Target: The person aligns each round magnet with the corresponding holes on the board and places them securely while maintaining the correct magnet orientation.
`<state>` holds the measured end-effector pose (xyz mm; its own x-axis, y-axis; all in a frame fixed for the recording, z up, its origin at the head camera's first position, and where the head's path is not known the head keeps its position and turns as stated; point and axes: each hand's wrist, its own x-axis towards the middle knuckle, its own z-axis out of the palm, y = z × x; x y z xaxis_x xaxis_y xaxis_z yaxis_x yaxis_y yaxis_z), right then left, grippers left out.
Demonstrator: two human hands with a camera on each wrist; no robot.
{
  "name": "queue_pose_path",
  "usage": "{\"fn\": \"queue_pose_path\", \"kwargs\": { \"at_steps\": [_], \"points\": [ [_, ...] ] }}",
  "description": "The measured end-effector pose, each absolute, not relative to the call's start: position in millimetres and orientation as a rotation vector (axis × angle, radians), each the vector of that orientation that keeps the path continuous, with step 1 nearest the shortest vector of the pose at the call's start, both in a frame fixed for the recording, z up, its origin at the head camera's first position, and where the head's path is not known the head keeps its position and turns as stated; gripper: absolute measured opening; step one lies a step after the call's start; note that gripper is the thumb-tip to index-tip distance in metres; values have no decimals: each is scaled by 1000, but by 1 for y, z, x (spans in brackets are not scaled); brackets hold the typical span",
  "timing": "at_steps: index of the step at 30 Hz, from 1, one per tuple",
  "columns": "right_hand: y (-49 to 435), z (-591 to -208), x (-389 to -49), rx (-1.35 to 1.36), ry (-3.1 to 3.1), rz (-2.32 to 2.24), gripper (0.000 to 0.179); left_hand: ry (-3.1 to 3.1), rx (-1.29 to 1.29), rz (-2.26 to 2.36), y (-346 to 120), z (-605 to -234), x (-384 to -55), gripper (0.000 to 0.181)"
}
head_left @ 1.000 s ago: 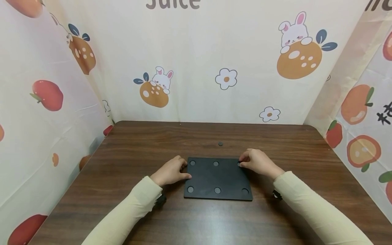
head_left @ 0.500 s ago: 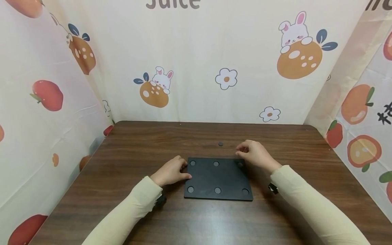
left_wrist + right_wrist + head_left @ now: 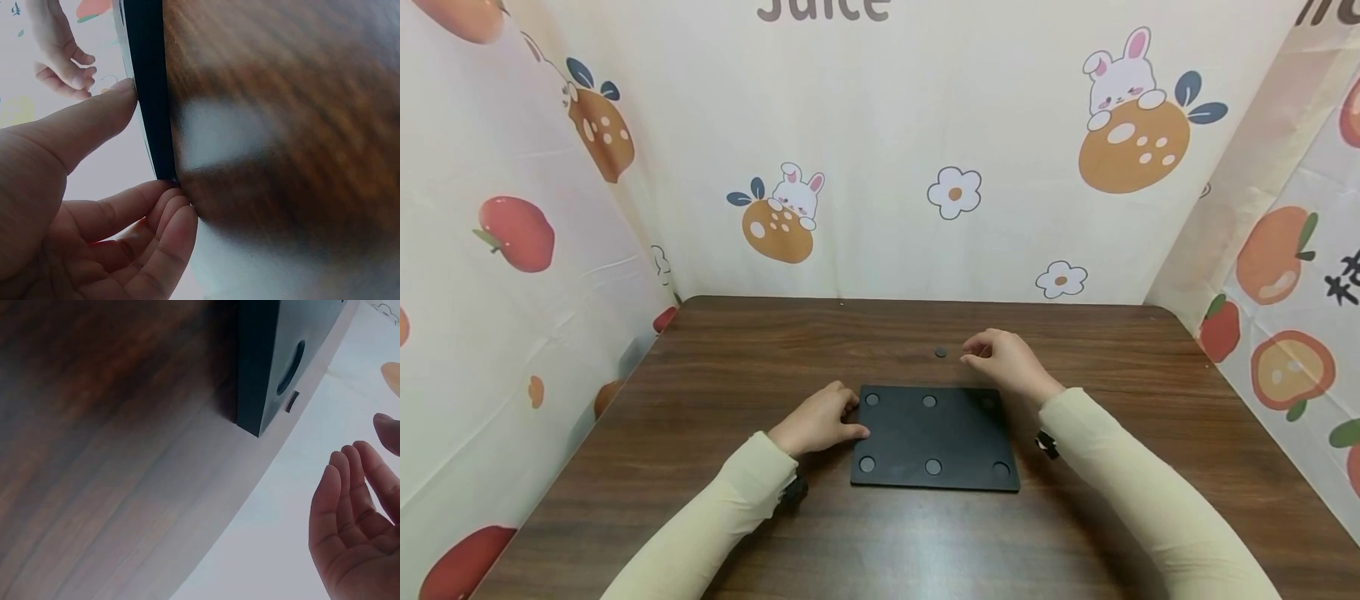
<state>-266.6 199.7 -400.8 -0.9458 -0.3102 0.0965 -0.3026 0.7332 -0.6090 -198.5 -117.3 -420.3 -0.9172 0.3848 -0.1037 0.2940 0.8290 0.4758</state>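
A flat black board (image 3: pixel 936 437) with several round recesses lies on the wooden table. My left hand (image 3: pixel 820 419) holds its left edge, thumb on the rim and fingertips at the side near the far corner. In the left wrist view, the thumb (image 3: pixel 103 115) and curled fingers meet the edge of the board (image 3: pixel 149 87). My right hand (image 3: pixel 1003 360) hovers beyond the board's far right corner, fingers loosely bent and holding nothing. Just left of its fingertips lies a small dark disc (image 3: pixel 940 352), seen in the right wrist view as a thin disc (image 3: pixel 292 401) past the board.
The brown table (image 3: pixel 737 517) extends around the board on all sides. A patterned curtain (image 3: pixel 880 233) with fruit and rabbits hangs along the table's back edge, and more of it covers both sides.
My right hand has left the board's far right recess, risen, and moved back and left to near the small disc. The left hand and board have stayed put.
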Motion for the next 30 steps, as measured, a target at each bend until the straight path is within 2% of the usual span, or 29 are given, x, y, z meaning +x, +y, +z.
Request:
{"fn": "queue_pose_path", "kwargs": {
  "at_steps": [30],
  "points": [
    [175,-416,-316,-454,2879,-900,30,2814,528,681,-118,-419,-199,52]
  ]
}}
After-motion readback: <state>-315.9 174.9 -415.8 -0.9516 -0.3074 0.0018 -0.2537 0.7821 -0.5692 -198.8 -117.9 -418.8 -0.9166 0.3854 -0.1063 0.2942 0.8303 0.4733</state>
